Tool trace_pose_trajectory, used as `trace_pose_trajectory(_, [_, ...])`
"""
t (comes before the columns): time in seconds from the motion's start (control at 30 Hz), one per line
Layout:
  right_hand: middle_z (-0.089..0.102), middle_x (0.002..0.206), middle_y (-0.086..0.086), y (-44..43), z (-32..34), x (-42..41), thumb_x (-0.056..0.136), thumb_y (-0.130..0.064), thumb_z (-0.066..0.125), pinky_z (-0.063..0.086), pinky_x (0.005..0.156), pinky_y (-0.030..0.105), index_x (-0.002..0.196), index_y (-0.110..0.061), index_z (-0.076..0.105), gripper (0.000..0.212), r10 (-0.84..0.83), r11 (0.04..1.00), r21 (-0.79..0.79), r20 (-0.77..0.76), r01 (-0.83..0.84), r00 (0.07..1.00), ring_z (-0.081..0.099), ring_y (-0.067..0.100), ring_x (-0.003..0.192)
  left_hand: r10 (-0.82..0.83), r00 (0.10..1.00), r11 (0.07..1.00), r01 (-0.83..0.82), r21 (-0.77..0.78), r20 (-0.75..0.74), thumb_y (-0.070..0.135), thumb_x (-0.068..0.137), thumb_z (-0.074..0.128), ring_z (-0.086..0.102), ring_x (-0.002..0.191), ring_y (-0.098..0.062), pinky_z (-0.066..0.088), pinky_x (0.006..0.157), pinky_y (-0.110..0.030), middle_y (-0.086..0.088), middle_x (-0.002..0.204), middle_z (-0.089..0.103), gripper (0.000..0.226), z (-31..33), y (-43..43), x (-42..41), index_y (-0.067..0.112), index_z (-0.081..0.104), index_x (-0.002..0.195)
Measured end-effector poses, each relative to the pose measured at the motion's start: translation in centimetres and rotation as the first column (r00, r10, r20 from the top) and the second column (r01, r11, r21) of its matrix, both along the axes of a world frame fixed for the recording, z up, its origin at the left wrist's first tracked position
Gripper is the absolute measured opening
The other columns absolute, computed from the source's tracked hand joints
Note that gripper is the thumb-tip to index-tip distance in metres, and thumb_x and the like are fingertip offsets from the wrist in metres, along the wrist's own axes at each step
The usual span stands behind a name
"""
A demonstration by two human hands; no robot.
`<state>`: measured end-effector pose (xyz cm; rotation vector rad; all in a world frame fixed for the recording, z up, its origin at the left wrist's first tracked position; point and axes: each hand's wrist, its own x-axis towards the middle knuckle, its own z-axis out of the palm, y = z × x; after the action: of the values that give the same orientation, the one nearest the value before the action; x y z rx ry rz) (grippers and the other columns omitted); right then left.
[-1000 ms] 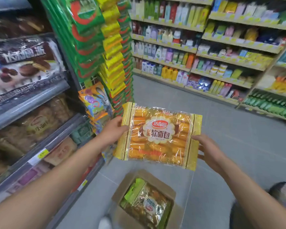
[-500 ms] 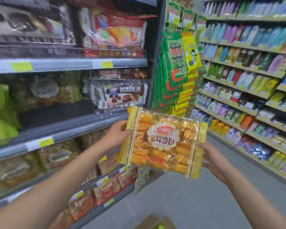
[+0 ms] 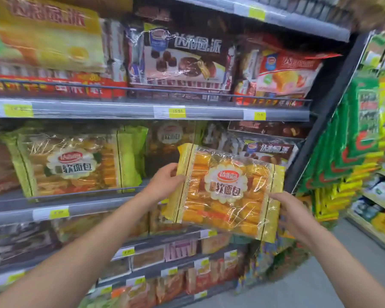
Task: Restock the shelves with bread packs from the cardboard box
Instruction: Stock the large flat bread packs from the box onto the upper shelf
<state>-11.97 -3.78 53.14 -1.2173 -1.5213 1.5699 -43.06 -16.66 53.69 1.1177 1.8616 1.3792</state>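
Left hand (image 3: 165, 183) grips the left edge of the bread pack (image 3: 227, 192) and right hand (image 3: 291, 212) holds its lower right corner. So the pack's in the air, tilted, just in front of the middle shelf (image 3: 93, 210) and not shelved yet. A similar pack (image 3: 71, 165) already sits there, dark gap beside it. Box is out of view, so no idea how many are left.

Reaching forward with both bare forearms, raised from the lower corners. Gripping the left edge of a bread pack (image 3: 227, 210) with the left hand (image 3: 163, 184); clasping its right edge with the right hand (image 3: 295, 215), fingers curled behind.
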Motion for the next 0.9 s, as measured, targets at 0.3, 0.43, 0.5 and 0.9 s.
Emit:
trace_pose_trajectory(0.3, [0.064,0.113,-0.016,0.8,1.1,-9.6,0.097,-0.03,0.06,0.042,0.098,0.041,0.106,-0.037,0.063,0.012,0.002,0.991,0.131,0.016,-0.004,1.0,0.057,0.005,0.101,0.088,0.996,0.994,-0.09,0.061,0.029,0.017,0.098,0.06,0.065,0.102,-0.007,0.053,0.086,-0.031,0.016,0.109,0.067,0.026,-0.1,-1.9,-5.7,0.032,0.059,0.119])
trace_pose_trajectory(0.43, [0.065,0.127,-0.016,3.6,0.6,-12.3,0.083,-0.043,0.07,0.046,0.101,0.042,0.122,-0.037,0.065,0.04,0.006,0.987,0.16,0.02,-0.009,1.0,0.058,0.012,0.12,0.113,0.993,0.991,-0.115,0.073,0.028,0.015,0.097,0.059,0.064,0.112,-0.011,0.05,0.099,-0.038,0.012,0.121,0.066,0.037,-0.2,-1.7,-7.1,0.029,0.056,0.132])
trace_pose_trajectory(0.5, [0.063,0.135,-0.012,5.9,-0.5,-13.2,0.072,-0.052,0.072,0.045,0.107,0.051,0.131,-0.037,0.062,0.062,0.012,0.982,0.187,0.017,-0.015,1.0,0.058,0.016,0.126,0.131,0.991,0.989,-0.132,0.069,0.017,0.014,0.097,0.059,0.061,0.117,-0.013,0.048,0.102,-0.038,0.011,0.125,0.064,0.044,-0.1,-1.4,-7.8,0.026,0.052,0.139])
trace_pose_trajectory(0.9, [0.027,0.165,0.003,13.7,1.1,-20.5,0.082,-0.038,0.07,0.028,0.119,0.056,0.159,-0.019,0.024,0.092,0.015,0.951,0.304,0.12,-0.051,0.993,0.028,0.026,0.15,0.233,0.972,0.971,-0.235,0.051,0.037,0.01,0.098,0.058,0.055,0.108,-0.001,0.047,0.097,-0.036,0.023,0.119,0.053,0.045,0.3,4.2,-8.7,0.029,0.044,0.136])
